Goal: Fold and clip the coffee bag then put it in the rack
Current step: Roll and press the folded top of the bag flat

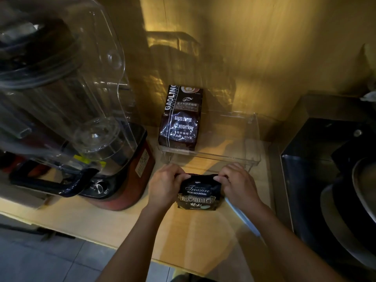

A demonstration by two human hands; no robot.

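A small dark coffee bag labelled "Treasure Blue Mountain" stands on the wooden counter in front of me. My left hand pinches its top left corner and my right hand pinches its top right corner, the top edge held folded between them. Just behind the bag is a clear plastic rack, which holds a second, larger dark coffee bag at its left end. A pale blue strip, perhaps the clip, lies on the counter under my right wrist; I cannot tell for sure.
A large blender with a clear cover and red base stands at the left. A dark appliance with a round pan fills the right side. A golden wall rises behind the rack. The counter's front edge runs below, with tiled floor beyond.
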